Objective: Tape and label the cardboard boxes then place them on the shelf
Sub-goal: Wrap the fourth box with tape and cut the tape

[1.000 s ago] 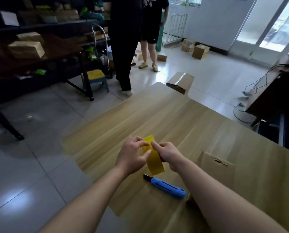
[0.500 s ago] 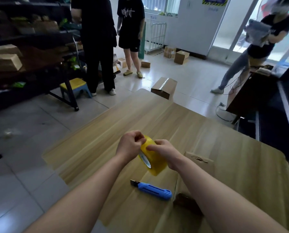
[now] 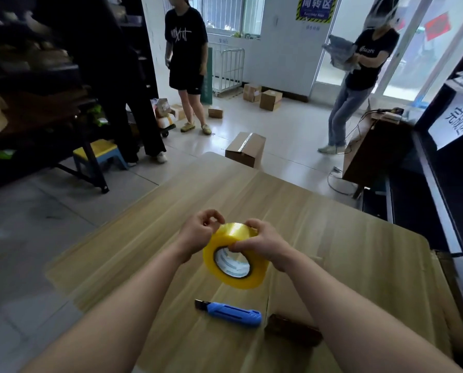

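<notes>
Nearest, by the tabletop's near edge, a blue utility knife is lying flat with its blade end pointing left. A dark, blurred object is sitting just to its right; not identifiable. What looks like flat cardboard is lying under the right forearm, probably a box waiting to be formed. Above mid-tabletop, both hands are holding the yellow tape roll clear of the surface, core facing the camera. The right hand is gripping it, thumb at the core's rim and fingers wrapping over the outer turns. The left hand is curling its fingertips in a pinch at the roll's top left edge; whether a free end is caught cannot be told. Judgement: the tape end is being hunted. Doing it well means the right hand turning the roll slowly while a left nail is dragging across the wraps for the ridge, then lifting the full width so the tape is not splitting into a strip. The knife is lying within reach if the end refuses. Beyond the far edge, a taped cardboard box is sitting on the floor. The dark shelf is standing far left, well apart, and three people are standing about the room.
</notes>
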The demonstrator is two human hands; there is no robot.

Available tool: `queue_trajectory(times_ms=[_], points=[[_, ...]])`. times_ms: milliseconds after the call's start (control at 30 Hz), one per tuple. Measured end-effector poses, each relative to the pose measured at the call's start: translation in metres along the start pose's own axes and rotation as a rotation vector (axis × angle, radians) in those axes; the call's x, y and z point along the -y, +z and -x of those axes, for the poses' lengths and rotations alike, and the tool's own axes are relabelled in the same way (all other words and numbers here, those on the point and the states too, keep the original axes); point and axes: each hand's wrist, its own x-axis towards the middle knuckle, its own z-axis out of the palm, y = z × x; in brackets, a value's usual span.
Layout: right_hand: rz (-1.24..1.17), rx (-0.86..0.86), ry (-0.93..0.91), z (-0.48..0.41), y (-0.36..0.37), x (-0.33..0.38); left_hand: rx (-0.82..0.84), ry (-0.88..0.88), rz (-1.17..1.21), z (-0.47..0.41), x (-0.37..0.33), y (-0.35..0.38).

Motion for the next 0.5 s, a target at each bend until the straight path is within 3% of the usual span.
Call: queue_trajectory(times_ms=[167, 233, 367, 500], points=[[-0.055, 0.068, 0.061, 0.001, -0.014, -0.004, 0.324, -0.070, 0.097, 0.005, -0.010, -0.023], [-0.078, 0.077, 0.088, -0.001, -0.016, -0.007, 0.364, -0.094, 0.131, 0.005, -0.015, -0.025], [-0.122, 0.100, 0.160, -0.003, -0.023, -0.012, 0.391, 0.025, -0.180, 0.005, -0.029, -0.022], [-0.138, 0.159, 0.192, -0.004, -0.028, -0.013, 0.335, 0.166, -0.285, 0.002, -0.034, -0.011]])
